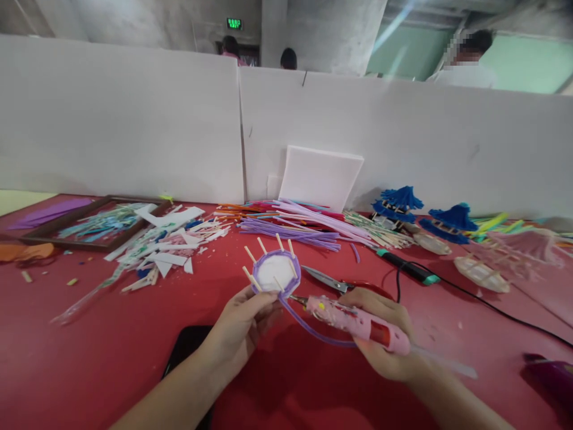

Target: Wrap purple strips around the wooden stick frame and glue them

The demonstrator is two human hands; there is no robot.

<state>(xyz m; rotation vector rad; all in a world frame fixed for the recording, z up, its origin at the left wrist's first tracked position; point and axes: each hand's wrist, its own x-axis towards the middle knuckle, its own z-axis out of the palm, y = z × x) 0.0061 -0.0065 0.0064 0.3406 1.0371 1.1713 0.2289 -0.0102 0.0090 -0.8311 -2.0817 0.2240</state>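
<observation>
My left hand (242, 316) pinches the near edge of a small round piece (274, 272) between thumb and fingers, holding it above the red table (111, 364), in front of the scissors (324, 278). Its face is a white disc, ringed by a fuzzy purple border. Several pale wooden sticks (262, 244) rise around the rim, those on the far side leaning outward. From the border by my thumb, a loose purple strand (308, 328) curves down and across toward my right hand (387, 361); I can't tell whether my fingers there grip it too.

That right hand is wrapped around a pink glue gun (353, 322) with a red window and a yellow spot, its metal nozzle pointing at the rim beside the strand.

Over the partition (134, 119), a green lit sign (234, 24) reads "EXIT"; the characters above are too small to make out.
</observation>
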